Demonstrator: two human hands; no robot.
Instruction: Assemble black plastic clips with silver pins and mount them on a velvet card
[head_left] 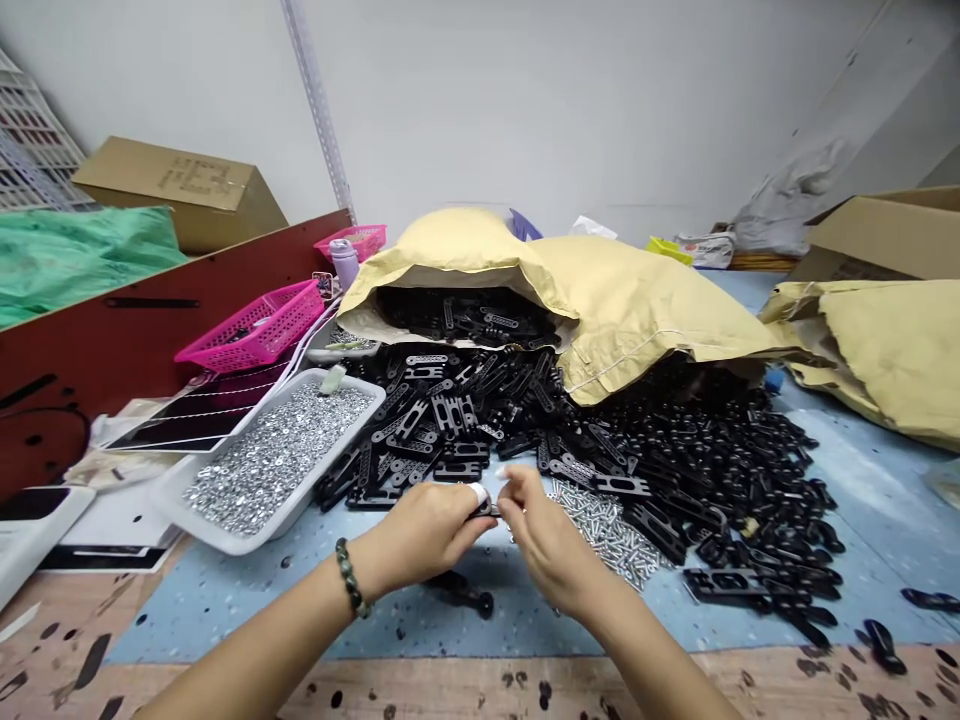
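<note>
My left hand [427, 525], with a beaded bracelet at the wrist, pinches a small black plastic part [484, 506] between thumb and fingers. Close against it, my right hand [544, 535] has its thumb and fingertips pressed together at the part's right end; whatever they grip is too small to make out. White coverings wrap some fingertips. Just beyond the hands lies a heap of flat black slotted plastic parts [450, 415]. A pile of silver screws [611, 530] spreads beside my right hand. Below the hands, a black piece [465, 595] rests on the blue mat [375, 625].
A white tray of small silver hardware [277, 450] stands at left, near a pink basket [259, 325]. Yellow sacks [637, 300] spill black parts at the back. More black pieces [750, 480] cover the right side. Cardboard boxes [180, 190] stand farther off.
</note>
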